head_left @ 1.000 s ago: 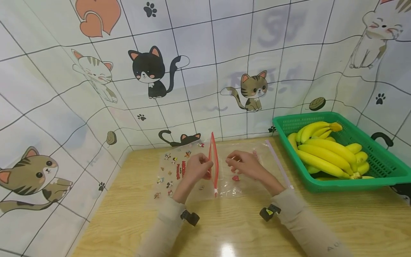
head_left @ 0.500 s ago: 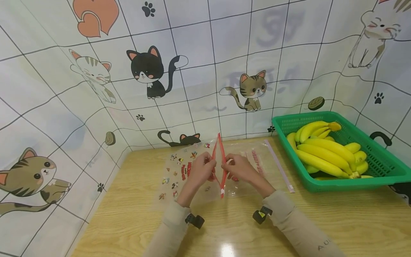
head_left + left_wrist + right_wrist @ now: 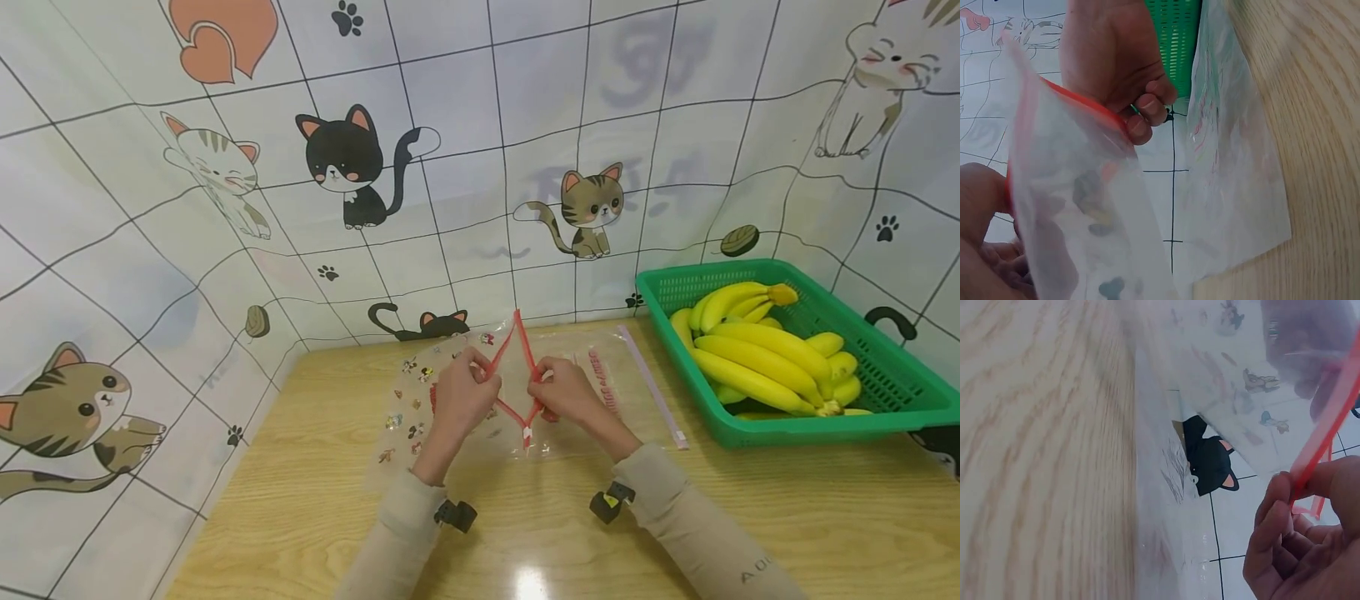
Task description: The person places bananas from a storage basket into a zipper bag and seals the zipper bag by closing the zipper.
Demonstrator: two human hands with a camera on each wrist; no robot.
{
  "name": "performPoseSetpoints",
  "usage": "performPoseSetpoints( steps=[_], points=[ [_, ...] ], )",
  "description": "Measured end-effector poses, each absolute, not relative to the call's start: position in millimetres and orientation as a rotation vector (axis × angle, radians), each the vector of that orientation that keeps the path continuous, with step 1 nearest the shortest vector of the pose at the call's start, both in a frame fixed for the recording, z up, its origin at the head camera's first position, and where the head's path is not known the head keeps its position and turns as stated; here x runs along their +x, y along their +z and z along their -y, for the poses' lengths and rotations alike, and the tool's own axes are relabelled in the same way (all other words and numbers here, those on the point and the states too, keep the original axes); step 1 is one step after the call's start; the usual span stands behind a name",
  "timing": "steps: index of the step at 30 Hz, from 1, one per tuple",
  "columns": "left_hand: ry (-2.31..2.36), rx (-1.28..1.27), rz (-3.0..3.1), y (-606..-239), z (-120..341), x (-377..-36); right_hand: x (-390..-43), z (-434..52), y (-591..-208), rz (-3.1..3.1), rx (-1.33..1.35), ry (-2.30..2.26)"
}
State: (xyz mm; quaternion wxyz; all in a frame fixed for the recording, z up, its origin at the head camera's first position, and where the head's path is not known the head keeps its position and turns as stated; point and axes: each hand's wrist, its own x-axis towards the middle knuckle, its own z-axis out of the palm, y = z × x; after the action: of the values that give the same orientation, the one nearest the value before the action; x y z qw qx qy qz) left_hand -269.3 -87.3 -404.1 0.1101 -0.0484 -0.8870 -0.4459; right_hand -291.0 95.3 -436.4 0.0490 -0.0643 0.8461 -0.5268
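A clear plastic zipper bag (image 3: 408, 417) with small cartoon prints is held up off the table at its red-edged mouth, which gapes in a diamond shape. My left hand (image 3: 465, 398) pinches the left lip between thumb and fingers. On the opposite lip, my right hand (image 3: 567, 392) pinches the red zip strip (image 3: 1330, 415), plainly seen in the right wrist view. A white slider (image 3: 527, 433) sits at the near end of the zip. Printed film (image 3: 1094, 206) fills much of the left wrist view and partly covers the left fingers there.
Flat on the wooden table (image 3: 315, 533) lies another clear bag with a lilac zip (image 3: 651, 383), right of the hands. A green plastic basket (image 3: 750, 435) of bananas (image 3: 765, 358) stands at the right. Behind is a cat-print wall covering (image 3: 465, 167).
My right hand has moved left and taken hold of the right lip of the red zip. Both hands have drawn the lips apart, so the mouth gapes wider than before.
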Motion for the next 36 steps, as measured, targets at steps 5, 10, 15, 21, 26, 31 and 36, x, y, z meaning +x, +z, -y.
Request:
performPoseSetpoints(
  steps=[5, 10, 15, 21, 26, 31, 36],
  points=[
    [-1.295, -0.189, 2.604, -408, 85, -271, -292, -92, -440, -2.584, -0.174, -1.58],
    [-1.243, -0.205, 2.435, -405, 87, -270, -294, -93, -444, -2.612, -0.121, -1.555],
    [-1.098, -0.238, 2.216, -398, 92, -270, -298, -101, -448, -2.654, -0.076, -1.485],
    [-1.187, -0.271, 2.126, -388, 99, -268, -302, -109, -449, -2.593, -0.099, -1.543],
    [-1.324, -0.3, 2.236, -391, 99, -271, -301, -108, -447, -2.479, -0.218, -1.622],
    [-1.485, -0.268, 2.298, -400, 95, -273, -297, -103, -442, -2.48, -0.31, -1.614],
    [-1.586, -0.196, 2.289, -402, 94, -273, -294, -106, -437, -2.546, -0.302, -1.539]
  ],
)
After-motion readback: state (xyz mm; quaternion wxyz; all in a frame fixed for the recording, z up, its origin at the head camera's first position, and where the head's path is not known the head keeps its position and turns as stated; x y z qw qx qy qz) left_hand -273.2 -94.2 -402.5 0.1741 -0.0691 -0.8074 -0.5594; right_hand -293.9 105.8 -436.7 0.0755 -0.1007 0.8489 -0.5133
